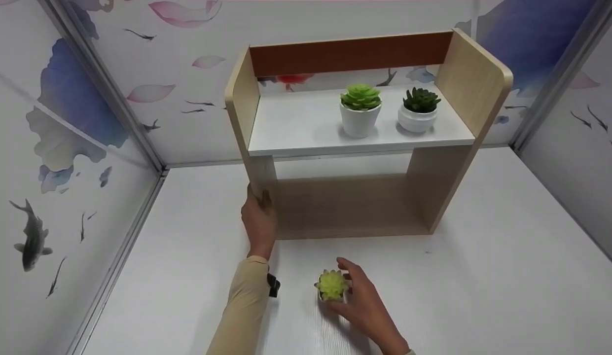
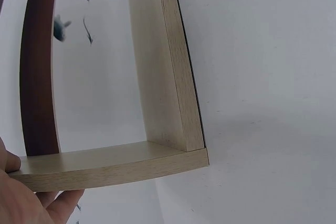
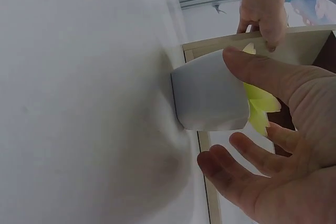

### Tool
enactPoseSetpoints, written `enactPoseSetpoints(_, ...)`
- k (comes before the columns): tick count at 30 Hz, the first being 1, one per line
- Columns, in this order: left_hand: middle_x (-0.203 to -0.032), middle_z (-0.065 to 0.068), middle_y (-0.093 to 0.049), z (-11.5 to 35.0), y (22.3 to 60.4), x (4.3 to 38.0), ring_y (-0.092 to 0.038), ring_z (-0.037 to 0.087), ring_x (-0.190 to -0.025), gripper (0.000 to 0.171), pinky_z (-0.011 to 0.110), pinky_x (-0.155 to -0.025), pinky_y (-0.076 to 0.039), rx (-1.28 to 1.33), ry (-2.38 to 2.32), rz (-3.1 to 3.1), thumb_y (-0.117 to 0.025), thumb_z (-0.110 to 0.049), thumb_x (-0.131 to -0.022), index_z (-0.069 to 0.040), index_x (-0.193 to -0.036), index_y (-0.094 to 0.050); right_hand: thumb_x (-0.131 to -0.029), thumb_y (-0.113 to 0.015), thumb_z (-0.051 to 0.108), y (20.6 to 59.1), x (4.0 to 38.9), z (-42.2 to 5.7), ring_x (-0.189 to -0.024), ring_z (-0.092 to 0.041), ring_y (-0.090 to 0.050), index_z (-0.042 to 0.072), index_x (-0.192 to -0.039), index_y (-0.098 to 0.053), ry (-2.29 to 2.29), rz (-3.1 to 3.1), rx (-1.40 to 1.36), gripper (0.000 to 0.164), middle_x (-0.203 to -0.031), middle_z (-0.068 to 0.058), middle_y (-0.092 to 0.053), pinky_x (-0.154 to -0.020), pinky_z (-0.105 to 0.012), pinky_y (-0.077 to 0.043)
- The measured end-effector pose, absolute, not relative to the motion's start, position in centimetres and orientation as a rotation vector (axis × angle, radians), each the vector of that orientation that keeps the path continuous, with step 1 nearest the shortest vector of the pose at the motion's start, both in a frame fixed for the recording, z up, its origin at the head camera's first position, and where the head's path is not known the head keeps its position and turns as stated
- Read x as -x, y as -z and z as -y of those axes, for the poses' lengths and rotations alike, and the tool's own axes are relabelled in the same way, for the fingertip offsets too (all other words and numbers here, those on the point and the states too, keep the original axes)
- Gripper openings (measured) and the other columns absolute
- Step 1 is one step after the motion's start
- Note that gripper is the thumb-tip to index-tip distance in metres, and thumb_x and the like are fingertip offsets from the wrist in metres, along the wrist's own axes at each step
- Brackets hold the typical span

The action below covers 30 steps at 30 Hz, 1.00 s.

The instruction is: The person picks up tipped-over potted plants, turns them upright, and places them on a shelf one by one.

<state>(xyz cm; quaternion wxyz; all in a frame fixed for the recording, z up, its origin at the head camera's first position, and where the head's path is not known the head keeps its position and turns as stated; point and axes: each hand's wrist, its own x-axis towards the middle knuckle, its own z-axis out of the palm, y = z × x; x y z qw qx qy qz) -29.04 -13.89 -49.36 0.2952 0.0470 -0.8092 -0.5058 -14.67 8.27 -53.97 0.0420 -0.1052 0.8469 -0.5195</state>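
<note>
My left hand (image 1: pixel 259 222) grips the left side panel of a light-wood shelf unit (image 1: pixel 355 207). In the left wrist view the thumb lies inside that panel (image 2: pixel 121 169) and the fingers lie outside it. My right hand (image 1: pixel 367 301) is around a small yellow-green succulent (image 1: pixel 331 284) in front of the shelf. Its white pot (image 3: pixel 210 93) stands upright on the table. In the right wrist view the thumb overlaps the pot's rim, while the other fingers are spread, with a gap between them and the pot.
On the white upper board (image 1: pixel 296 118) stand a bright green succulent (image 1: pixel 360 111) and a dark green succulent (image 1: pixel 418 111), both in white pots. A reddish-brown back rail (image 1: pixel 350 53) spans the top. Printed panels (image 1: pixel 84 138) wall in the white table (image 1: pixel 508 276).
</note>
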Motion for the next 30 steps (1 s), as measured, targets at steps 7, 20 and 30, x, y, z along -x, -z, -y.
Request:
enactPoseSetpoints(7, -0.146, 0.017, -0.058, 13.81, 49.25, 28.95, -0.057, 0.027, -0.134, 0.044, 0.042, -0.108, -0.05, -0.116, 1.354, 2.153, -0.053, -0.012, -0.108, -0.002, -0.151, -0.045, -0.078, -0.087, 0.003, 54.39, 14.68, -7.94, -0.127, -0.039, -0.056, 0.0, -0.147, -0.044, 1.565, -2.612, 0.35, 0.082, -0.143, -0.022, -0.054, -0.102, -0.053, -0.05)
enactPoseSetpoints(20, -0.145, 0.018, -0.059, 13.92, 49.3, 29.0, -0.058, 0.029, -0.134, 0.044, 0.044, -0.107, -0.05, -0.11, 1.335, 2.149, -0.054, -0.012, -0.108, -0.002, -0.15, -0.046, -0.077, -0.089, 0.003, 54.48, 14.85, -7.56, -0.12, -0.037, -0.061, -0.001, -0.138, -0.052, 1.534, -2.626, 0.357, 0.071, -0.13, -0.018, -0.064, -0.101, -0.057, -0.051)
enactPoseSetpoints(30, -0.148, 0.017, -0.056, 13.93, 49.41, 28.98, -0.055, 0.027, -0.137, 0.045, 0.042, -0.11, -0.048, -0.111, 1.36, 2.144, -0.053, -0.011, -0.108, -0.002, -0.151, -0.044, -0.079, -0.088, 0.006, 53.73, 14.73, -7.89, -0.113, -0.029, -0.063, 0.0, -0.137, -0.053, 1.559, -2.626, 0.354, 0.068, -0.125, -0.015, -0.066, -0.091, -0.043, -0.056)
